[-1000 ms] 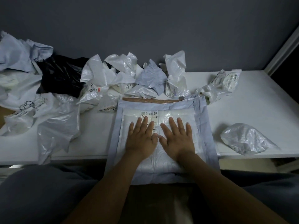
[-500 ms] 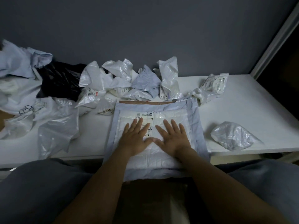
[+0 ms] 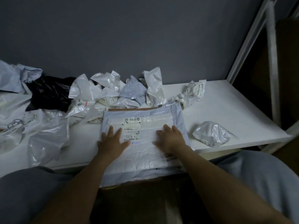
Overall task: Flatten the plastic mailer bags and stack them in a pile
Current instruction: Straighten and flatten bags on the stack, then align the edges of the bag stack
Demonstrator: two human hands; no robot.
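Note:
A flat white mailer bag [image 3: 142, 152] with a shipping label lies on top of a pile of flattened bags; a larger pale blue bag [image 3: 177, 115] shows around its edges. The pile overhangs the front edge of the white table [image 3: 234, 110]. My left hand [image 3: 111, 143] presses flat on the top bag's left side, fingers spread. On the bag's right side my right hand [image 3: 170, 138] lies flat, palm down. Neither hand grips anything. Several crumpled white and blue bags [image 3: 129, 92] lie behind the pile.
A crumpled clear-white bag [image 3: 212, 135] sits alone at the right. A black bag [image 3: 48, 92] and more loose bags [image 3: 47, 138] cover the table's left side. A grey wall rises behind the table. A white frame post [image 3: 273, 62] stands at the right.
Both hands have slid apart from the middle of the top bag toward its left and right sides. The view has shifted to the right.

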